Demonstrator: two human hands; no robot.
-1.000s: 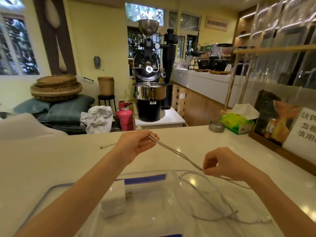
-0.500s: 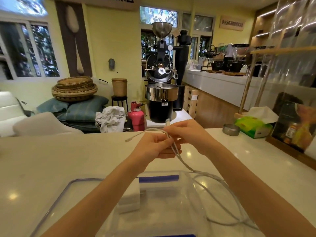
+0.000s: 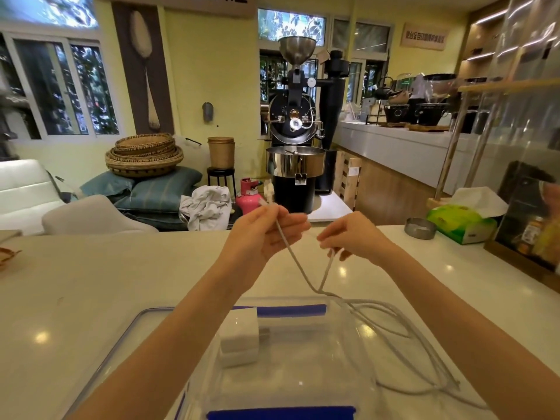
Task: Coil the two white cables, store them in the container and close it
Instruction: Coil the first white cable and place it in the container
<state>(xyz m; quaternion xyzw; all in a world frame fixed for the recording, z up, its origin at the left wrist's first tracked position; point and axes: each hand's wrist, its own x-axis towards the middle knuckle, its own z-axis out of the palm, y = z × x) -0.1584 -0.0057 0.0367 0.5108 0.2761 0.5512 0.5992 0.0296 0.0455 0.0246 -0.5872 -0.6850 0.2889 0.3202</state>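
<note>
My left hand (image 3: 266, 237) pinches a white cable (image 3: 295, 262) near its plug end, raised above the counter. My right hand (image 3: 353, 239) grips the same cable a little to the right, so a short V-shaped loop hangs between the two hands. The rest of the cable trails down in loose curves (image 3: 403, 344) over the right side of the counter. Below my forearms sits a clear plastic container (image 3: 303, 359) with blue clips, and a white charger block (image 3: 239, 336) lies inside it. I cannot tell the second cable apart within the loose strands.
The clear lid (image 3: 127, 331) with a blue rim lies left of the container on the pale counter (image 3: 91, 277). A metal ashtray (image 3: 420, 228), a green tissue box (image 3: 462, 221) and a framed sign (image 3: 533, 228) stand at the right.
My hands have drawn a little apart since half a second ago, and a short loop of cable now hangs between them. The view has shifted slightly to the left.
</note>
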